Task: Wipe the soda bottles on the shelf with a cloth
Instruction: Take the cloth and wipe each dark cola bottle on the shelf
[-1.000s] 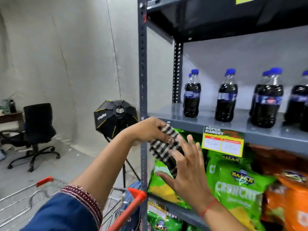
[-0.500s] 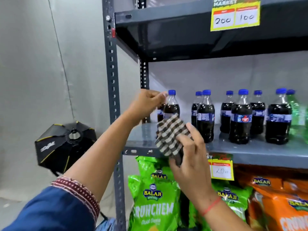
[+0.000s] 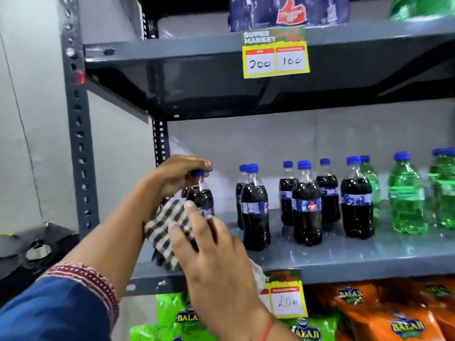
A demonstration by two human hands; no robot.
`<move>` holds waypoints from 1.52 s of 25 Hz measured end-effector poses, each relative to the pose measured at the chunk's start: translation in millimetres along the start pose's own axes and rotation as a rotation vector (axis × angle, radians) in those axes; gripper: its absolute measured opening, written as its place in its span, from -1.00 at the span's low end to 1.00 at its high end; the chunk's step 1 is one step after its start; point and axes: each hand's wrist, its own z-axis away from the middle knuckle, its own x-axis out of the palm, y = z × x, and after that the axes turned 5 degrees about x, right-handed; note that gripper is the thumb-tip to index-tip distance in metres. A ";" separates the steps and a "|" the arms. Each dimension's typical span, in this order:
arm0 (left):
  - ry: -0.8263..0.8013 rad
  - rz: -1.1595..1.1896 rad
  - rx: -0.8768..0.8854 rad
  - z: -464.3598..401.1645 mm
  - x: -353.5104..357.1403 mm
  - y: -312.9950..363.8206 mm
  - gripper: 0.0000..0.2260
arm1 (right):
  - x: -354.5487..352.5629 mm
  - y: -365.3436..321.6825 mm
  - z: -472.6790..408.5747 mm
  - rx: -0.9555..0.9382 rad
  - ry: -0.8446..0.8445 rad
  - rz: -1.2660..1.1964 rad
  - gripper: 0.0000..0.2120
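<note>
A dark cola bottle [image 3: 202,196] with a blue cap stands at the left end of the grey shelf [image 3: 344,257]. My left hand [image 3: 176,177] grips its neck and cap from the left. My right hand [image 3: 216,252] presses a black-and-white checked cloth [image 3: 163,233] against the bottle's lower side. Several more dark cola bottles [image 3: 306,205] stand in rows to the right. Green soda bottles [image 3: 406,195] stand at the far right.
A grey upright post [image 3: 77,134] frames the shelf's left edge. The shelf above [image 3: 197,49] carries a yellow price tag [image 3: 275,59] and bottle packs. Green [image 3: 177,316] and orange snack bags [image 3: 394,316] fill the shelf below. A black softbox [image 3: 37,247] sits low at the left.
My left hand has closed on the leftmost bottle's neck. My right hand has brought the cloth up against that bottle. The view has moved closer and higher.
</note>
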 end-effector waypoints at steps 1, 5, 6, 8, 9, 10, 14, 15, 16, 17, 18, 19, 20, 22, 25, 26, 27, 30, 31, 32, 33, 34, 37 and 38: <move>-0.025 -0.012 -0.011 -1.3 -0.2 0.6 -0.90 | 2.5 3.0 -7.7 0.028 -0.035 0.015 -0.59; -0.074 0.003 -0.010 0.9 -5.0 1.8 -0.83 | 22.5 20.9 -39.3 0.132 -0.080 0.092 -0.55; -0.077 0.014 -0.013 2.1 -6.0 1.8 -0.83 | 34.7 23.7 -39.7 0.085 -0.132 0.085 -0.52; -0.074 0.015 -0.023 2.3 -7.2 0.9 -0.84 | 55.4 26.0 -35.4 -0.029 -0.293 0.026 -0.38; -0.072 0.025 -0.032 2.4 -7.7 0.6 -0.84 | 59.6 25.4 -35.4 -0.096 -0.331 0.040 -0.35; -0.075 0.030 -0.043 3.0 -7.7 1.0 -0.85 | 61.5 25.9 -38.6 -0.182 -0.321 0.099 -0.39; -0.104 0.009 -0.069 3.7 -6.3 4.4 -0.85 | 58.2 39.4 -56.0 -0.395 -0.267 0.216 -0.56; -0.105 -0.004 -0.066 3.5 -5.9 4.7 -0.85 | 59.4 41.2 -52.8 -0.433 -0.290 0.210 -0.57; -0.101 -0.015 -0.062 3.0 -5.7 4.6 -0.85 | 61.9 42.4 -46.8 -0.496 -0.319 0.216 -0.57; -0.097 -0.022 -0.061 2.6 -5.4 4.3 -0.85 | 61.6 42.9 -41.3 -0.564 -0.350 0.225 -0.58; -0.099 -0.026 -0.060 2.7 -5.0 4.4 -0.86 | 60.9 44.4 -40.0 -0.597 -0.354 0.203 -0.58; -0.105 -0.029 -0.059 2.4 -4.6 4.3 -0.87 | 59.6 47.2 -43.8 -0.569 -0.319 0.165 -0.58; -0.111 -0.034 -0.057 2.2 -4.2 4.0 -0.88 | 56.6 49.2 -48.6 -0.485 -0.279 0.090 -0.57; -0.105 -0.045 -0.049 2.6 -4.8 3.2 -0.87 | 56.2 49.9 -49.3 -0.322 -0.291 -0.038 -0.54; -0.075 -0.038 -0.051 3.1 -4.5 3.7 -0.88 | 62.8 44.6 -29.8 -0.400 -0.416 -0.039 -0.54; -0.068 -0.039 -0.050 3.3 -4.1 4.2 -0.88 | 61.9 47.0 -31.5 -0.414 -0.419 -0.050 -0.55; -0.066 -0.045 -0.051 3.4 -3.4 4.7 -0.88 | 60.2 51.5 -38.6 -0.393 -0.390 -0.067 -0.54; -0.074 -0.059 -0.055 2.9 -2.5 5.1 -0.87 | 57.7 54.0 -45.6 -0.280 -0.326 -0.116 -0.52; -0.072 -0.053 -0.055 3.0 -2.9 5.2 -0.86 | 60.4 51.1 -40.3 -0.312 -0.356 -0.108 -0.51; -0.070 -0.047 -0.055 3.1 -3.1 5.1 -0.86 | 63.1 48.1 -32.7 -0.345 -0.390 -0.086 -0.50; -0.067 -0.043 -0.054 3.1 -2.9 4.8 -0.85 | 63.0 46.0 -27.1 -0.346 -0.413 -0.077 -0.50; -0.066 -0.043 -0.051 3.0 -2.6 4.8 -0.84 | 63.4 46.7 -27.8 -0.300 -0.393 -0.105 -0.49; -0.077 -0.070 -0.034 2.7 -2.2 4.5 -0.83 | 61.4 38.7 -40.6 0.027 -0.268 -0.275 -0.37; -0.082 -0.069 -0.030 2.5 -3.0 4.3 -0.83 | 61.7 30.9 -37.8 0.145 -0.257 -0.343 -0.32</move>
